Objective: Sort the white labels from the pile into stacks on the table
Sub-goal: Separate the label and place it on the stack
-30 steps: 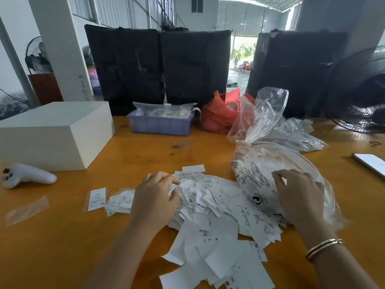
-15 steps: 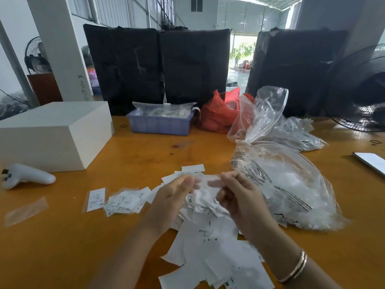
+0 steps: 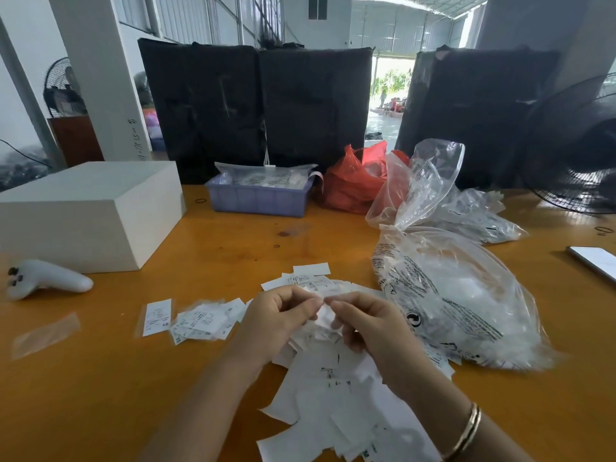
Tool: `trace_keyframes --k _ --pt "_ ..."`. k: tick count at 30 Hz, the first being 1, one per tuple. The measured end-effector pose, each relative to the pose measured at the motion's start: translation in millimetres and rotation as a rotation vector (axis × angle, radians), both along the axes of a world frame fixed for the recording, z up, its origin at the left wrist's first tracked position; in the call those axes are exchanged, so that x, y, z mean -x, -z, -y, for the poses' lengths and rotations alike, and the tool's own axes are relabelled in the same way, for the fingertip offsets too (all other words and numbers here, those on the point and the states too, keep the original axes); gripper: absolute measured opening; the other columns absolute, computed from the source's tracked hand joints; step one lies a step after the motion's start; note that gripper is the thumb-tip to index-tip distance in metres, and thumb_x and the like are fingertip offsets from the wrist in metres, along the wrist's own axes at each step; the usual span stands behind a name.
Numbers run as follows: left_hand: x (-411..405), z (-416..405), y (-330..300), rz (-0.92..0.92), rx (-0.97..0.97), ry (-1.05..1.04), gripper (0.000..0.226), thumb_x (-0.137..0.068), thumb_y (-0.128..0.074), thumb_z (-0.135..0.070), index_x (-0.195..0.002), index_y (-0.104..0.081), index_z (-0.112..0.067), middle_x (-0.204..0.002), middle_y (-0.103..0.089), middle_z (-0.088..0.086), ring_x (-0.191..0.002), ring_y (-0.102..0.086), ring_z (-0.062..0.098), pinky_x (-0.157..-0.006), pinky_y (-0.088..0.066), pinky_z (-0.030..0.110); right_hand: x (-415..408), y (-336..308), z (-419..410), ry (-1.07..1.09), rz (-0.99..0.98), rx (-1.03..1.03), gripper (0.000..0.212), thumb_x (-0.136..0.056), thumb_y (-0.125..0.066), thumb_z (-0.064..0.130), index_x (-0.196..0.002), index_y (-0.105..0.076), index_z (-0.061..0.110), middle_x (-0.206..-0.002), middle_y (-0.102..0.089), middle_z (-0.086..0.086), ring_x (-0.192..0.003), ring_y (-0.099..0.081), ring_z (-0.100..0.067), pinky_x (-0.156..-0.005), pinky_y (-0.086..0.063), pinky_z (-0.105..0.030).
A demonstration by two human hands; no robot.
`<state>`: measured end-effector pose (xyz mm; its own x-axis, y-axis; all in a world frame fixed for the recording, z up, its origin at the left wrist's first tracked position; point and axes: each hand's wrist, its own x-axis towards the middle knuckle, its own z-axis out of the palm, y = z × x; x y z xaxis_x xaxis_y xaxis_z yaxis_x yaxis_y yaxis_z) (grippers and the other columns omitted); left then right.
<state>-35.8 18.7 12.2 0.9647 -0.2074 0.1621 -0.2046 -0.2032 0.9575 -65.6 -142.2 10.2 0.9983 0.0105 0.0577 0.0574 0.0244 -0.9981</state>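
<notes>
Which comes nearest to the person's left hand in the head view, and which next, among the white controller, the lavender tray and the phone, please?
From the left hand:
1. Lavender tray, straight beyond it, at the table's back.
2. White controller, out to its left.
3. Phone, at the far right edge.

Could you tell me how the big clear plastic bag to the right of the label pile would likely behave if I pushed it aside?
The clear plastic bag looks thin and crinkled, so it would probably crumple rather than slide as one piece. It seems puffed and loosely filled, so likely light. Its near edge lies against the label pile, so pushing might drag some labels along.
</notes>
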Motion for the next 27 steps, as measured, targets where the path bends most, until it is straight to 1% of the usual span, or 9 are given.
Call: trace_keyframes --k 4,8,10,13,17,20,23,25,27 --pt "-0.1 0.8 -0.6 -0.012 0.029 -0.032 0.018 -0.078 -0.070 -0.039 -0.069 -0.070 -0.023 -0.060 -0.065 -0.013 -0.057 -0.058 -0.004 -0.054 -0.043 0.007 0.2 0.1 0.2 0.008 -0.009 -0.032 0.010 -0.083 -0.070 0.020 -0.076 -0.076 0.016 -0.070 -0.069 -0.004 -0.047 -0.050 -0.011 -0.044 -0.040 -0.019" --pt "0.5 -0.8 -1.7 -0.044 0.098 -0.046 0.032 -0.065 -0.064 -0.056 -0.071 -0.071 -0.026 -0.066 -0.067 -0.008 -0.063 -0.057 0.006 -0.060 -0.046 0.017 -0.7 0.4 -0.1 -0.002 -0.020 -0.088 0.014 -0.081 -0.072 0.023 -0.067 -0.074 0.018 -0.074 -0.070 -0.008 -0.047 -0.051 -0.012 -0.044 -0.041 -0.020" --pt "1.7 -1.7 -2.1 -0.061 0.103 0.010 0.039 -0.070 -0.056 -0.059 -0.079 -0.073 -0.025 -0.074 -0.071 -0.006 -0.071 -0.061 0.008 -0.065 -0.046 0.019 -1.2 -0.1 -0.6 0.021 -0.008 -0.106 0.017 -0.077 -0.074 0.026 -0.061 -0.068 0.020 -0.071 -0.069 -0.009 -0.046 -0.051 -0.013 -0.044 -0.041 -0.021" --pt "3.3 -3.0 -3.3 -0.120 0.148 0.125 0.042 -0.085 -0.049 -0.061 -0.094 -0.073 -0.027 -0.085 -0.073 -0.002 -0.082 -0.065 0.012 -0.071 -0.047 0.022 -0.5 -0.1 -0.7 0.047 0.022 -0.104 0.022 -0.070 -0.074 0.034 -0.064 -0.062 0.016 -0.068 -0.067 -0.009 -0.046 -0.051 -0.014 -0.044 -0.042 -0.022" --pt "1.6 -6.5 -4.4 -0.118 0.114 0.158 0.034 -0.078 -0.069 -0.049 -0.105 -0.067 -0.029 -0.085 -0.072 -0.002 -0.080 -0.066 0.009 -0.069 -0.048 0.018 -0.4 1.9 -1.4 0.038 0.053 -0.019 0.024 -0.082 -0.072 0.023 -0.062 -0.061 0.019 -0.065 -0.067 -0.009 -0.045 -0.053 -0.014 -0.043 -0.043 -0.022" --pt "0.9 -5.6 -2.0 -0.083 0.083 0.124 0.017 -0.080 -0.071 -0.031 -0.095 -0.069 -0.024 -0.079 -0.071 -0.002 -0.074 -0.066 0.007 -0.066 -0.050 0.015 1.7 2.1 -2.5 0.024 0.078 0.034 0.021 -0.085 -0.069 0.023 -0.071 -0.060 0.011 -0.062 -0.066 -0.005 -0.046 -0.054 -0.013 -0.044 -0.043 -0.021" --pt "-2.1 -5.2 0.2 -0.076 0.156 0.004 0.016 -0.081 -0.068 -0.033 -0.086 -0.068 -0.018 -0.069 -0.070 -0.008 -0.062 -0.062 0.001 -0.059 -0.049 0.013 0.4 2.6 -1.8 0.086 0.115 0.051 0.018 -0.090 -0.062 0.025 -0.079 -0.063 0.010 -0.065 -0.066 0.001 -0.048 -0.053 -0.011 -0.045 -0.042 -0.020" --pt "-6.0 -7.3 1.2 -0.078 0.218 -0.079 0.015 -0.084 -0.064 -0.033 -0.084 -0.068 -0.018 -0.070 -0.069 -0.009 -0.064 -0.061 0.002 -0.061 -0.051 0.015 -2.6 5.8 0.5 0.181 0.211 0.305 0.016 -0.091 -0.060 0.025 -0.077 -0.064 0.020 -0.063 -0.062 0.012 -0.051 -0.052 -0.001 -0.048 -0.040 -0.012" --pt "-8.4 -9.7 2.8 -0.083 0.288 -0.144 0.016 -0.085 -0.063 -0.034 -0.083 -0.070 -0.020 -0.072 -0.069 -0.011 -0.067 -0.061 0.002 -0.063 -0.050 0.017 -4.0 10.0 1.7 0.217 0.337 0.717 0.010 -0.092 -0.060 0.028 -0.084 -0.066 0.029 -0.077 -0.056 0.023 -0.072 -0.051 0.007 -0.063 -0.039 -0.008"
